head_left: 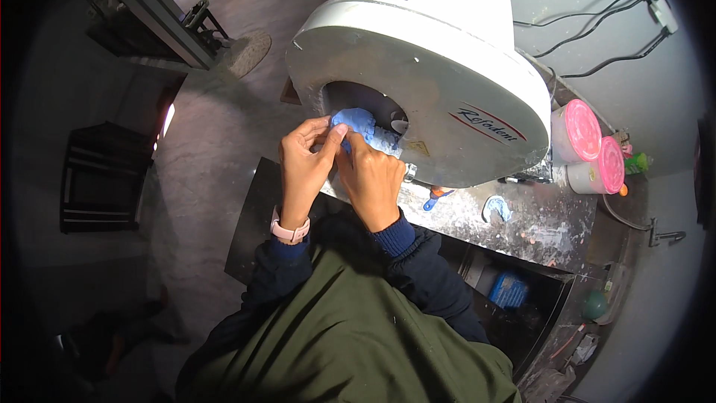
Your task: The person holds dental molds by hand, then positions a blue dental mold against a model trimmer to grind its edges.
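Observation:
A blue plaster dental cast (352,121) is at the oval opening of a large white and grey model trimmer (429,101). My left hand (307,155), with a pink watch on its wrist, grips the cast's left side between thumb and fingers. From the near side my right hand (373,183) presses its curled fingers on the same piece; its fingertips are partly hidden. Bluish wet residue (386,142) coats the opening's lower lip. To the right on the bench lies a pale blue horseshoe-shaped cast (497,209). A small blue and orange tool (431,201) lies nearer my right hand.
The trimmer stands on a dark, plaster-splashed bench (548,227). Two white buckets with pink lids (582,130) and a green bottle (636,163) stand at the right. Black cables (597,33) run along the wall above a tap (664,237). An open cupboard (477,261) is below.

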`<action>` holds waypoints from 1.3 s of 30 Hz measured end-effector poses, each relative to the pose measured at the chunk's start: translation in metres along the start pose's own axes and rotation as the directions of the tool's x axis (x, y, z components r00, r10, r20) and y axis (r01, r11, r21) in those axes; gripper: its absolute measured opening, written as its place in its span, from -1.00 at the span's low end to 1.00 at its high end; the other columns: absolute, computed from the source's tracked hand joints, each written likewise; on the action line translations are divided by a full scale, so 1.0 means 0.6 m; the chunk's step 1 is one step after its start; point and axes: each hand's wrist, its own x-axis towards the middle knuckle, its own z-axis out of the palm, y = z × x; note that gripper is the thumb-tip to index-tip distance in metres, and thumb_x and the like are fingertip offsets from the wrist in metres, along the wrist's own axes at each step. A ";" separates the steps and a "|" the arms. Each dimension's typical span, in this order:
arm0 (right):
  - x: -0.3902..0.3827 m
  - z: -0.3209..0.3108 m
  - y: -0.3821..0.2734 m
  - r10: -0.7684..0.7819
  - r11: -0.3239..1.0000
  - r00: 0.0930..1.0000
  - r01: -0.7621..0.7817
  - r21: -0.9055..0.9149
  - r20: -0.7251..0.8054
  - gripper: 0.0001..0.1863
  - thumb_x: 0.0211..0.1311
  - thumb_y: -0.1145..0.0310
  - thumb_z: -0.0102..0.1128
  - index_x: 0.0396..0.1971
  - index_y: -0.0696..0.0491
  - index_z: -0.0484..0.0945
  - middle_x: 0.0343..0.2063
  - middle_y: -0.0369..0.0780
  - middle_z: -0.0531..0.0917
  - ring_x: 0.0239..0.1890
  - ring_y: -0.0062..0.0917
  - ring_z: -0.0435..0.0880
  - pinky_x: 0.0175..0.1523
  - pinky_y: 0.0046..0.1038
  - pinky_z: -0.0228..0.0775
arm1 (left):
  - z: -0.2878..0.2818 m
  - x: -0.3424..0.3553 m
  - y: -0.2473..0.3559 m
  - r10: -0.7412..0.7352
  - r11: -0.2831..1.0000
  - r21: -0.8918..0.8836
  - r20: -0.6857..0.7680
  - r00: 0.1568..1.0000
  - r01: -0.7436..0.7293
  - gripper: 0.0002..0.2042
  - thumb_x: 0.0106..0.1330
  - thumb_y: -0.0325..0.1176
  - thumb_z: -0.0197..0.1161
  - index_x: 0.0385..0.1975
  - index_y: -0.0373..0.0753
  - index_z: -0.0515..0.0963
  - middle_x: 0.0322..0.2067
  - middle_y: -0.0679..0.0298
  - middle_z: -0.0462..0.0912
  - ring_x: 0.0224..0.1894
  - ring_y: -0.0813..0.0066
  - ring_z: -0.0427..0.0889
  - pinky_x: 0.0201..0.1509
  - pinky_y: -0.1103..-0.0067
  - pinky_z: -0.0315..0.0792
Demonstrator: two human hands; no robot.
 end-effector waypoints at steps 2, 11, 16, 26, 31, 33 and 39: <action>0.000 0.000 0.000 -0.003 1.000 1.000 0.002 -0.013 -0.003 -0.81 0.08 0.27 0.27 -0.32 0.01 0.59 -0.76 -0.16 0.57 -0.75 -0.29 0.55 -0.62 -0.31 0.29 | 0.003 0.002 -0.003 0.038 0.999 0.013 -0.022 0.999 -0.037 -0.78 0.25 -0.50 0.28 -0.21 -0.52 0.53 -0.33 0.16 0.67 -0.29 0.61 0.61 -0.17 0.72 0.47; 0.002 -0.051 0.015 -0.024 0.987 0.993 0.042 -0.156 0.117 -0.61 0.12 0.13 0.25 -0.10 0.03 0.58 -0.75 -0.22 0.58 -0.74 -0.41 0.59 -0.64 -0.41 0.33 | 0.013 0.011 -0.016 0.040 0.999 0.000 -0.023 0.999 -0.040 -0.79 0.26 -0.48 0.28 -0.21 -0.51 0.53 -0.35 0.20 0.66 -0.38 0.70 0.55 -0.36 0.74 0.44; 0.002 -0.035 0.021 -0.053 0.982 0.996 0.064 -0.178 0.069 -0.63 0.10 0.12 0.29 -0.12 -0.03 0.63 -0.74 -0.21 0.59 -0.74 -0.37 0.56 -0.61 -0.38 0.28 | 0.015 0.021 -0.013 -0.021 0.998 -0.055 -0.005 1.000 0.020 -0.74 0.21 -0.44 0.33 -0.21 -0.52 0.55 -0.34 0.10 0.68 -0.37 0.62 0.59 -0.33 0.68 0.51; 0.007 -0.028 0.013 -0.022 0.983 0.995 0.039 -0.179 0.096 -0.62 0.12 0.13 0.27 -0.10 -0.02 0.61 -0.74 -0.22 0.59 -0.76 -0.38 0.56 -0.65 -0.37 0.27 | 0.015 0.028 -0.003 -0.081 0.991 -0.104 0.013 0.997 0.082 -0.79 0.25 -0.48 0.28 -0.22 -0.50 0.55 -0.34 0.19 0.66 -0.42 0.70 0.55 -0.47 0.74 0.47; 0.010 -0.025 0.013 -0.037 0.983 0.997 0.049 -0.179 0.072 -0.62 0.10 0.13 0.29 -0.11 -0.02 0.61 -0.74 -0.21 0.59 -0.75 -0.40 0.56 -0.63 -0.39 0.28 | 0.015 0.031 -0.010 -0.036 0.988 -0.147 0.005 0.999 0.037 -0.76 0.21 -0.46 0.33 -0.26 -0.55 0.54 -0.39 0.12 0.65 -0.43 0.63 0.59 -0.51 0.70 0.53; 0.010 -0.026 0.015 -0.031 0.981 0.997 0.045 -0.187 0.075 -0.62 0.10 0.13 0.29 -0.11 -0.02 0.62 -0.75 -0.21 0.59 -0.75 -0.40 0.57 -0.63 -0.39 0.28 | 0.018 0.033 -0.012 -0.022 0.988 -0.152 0.014 1.000 0.024 -0.78 0.21 -0.47 0.33 -0.29 -0.54 0.55 -0.41 0.15 0.64 -0.43 0.64 0.58 -0.52 0.70 0.53; 0.011 -0.026 0.015 -0.024 0.982 0.996 0.040 -0.187 0.091 -0.64 0.11 0.15 0.29 -0.12 -0.01 0.61 -0.76 -0.22 0.58 -0.74 -0.40 0.57 -0.63 -0.39 0.28 | 0.025 0.034 -0.011 -0.010 0.986 -0.166 -0.021 1.000 0.006 -0.92 0.23 -0.53 0.29 -0.42 -0.40 0.54 -0.46 0.31 0.59 -0.46 0.75 0.50 -0.55 0.76 0.45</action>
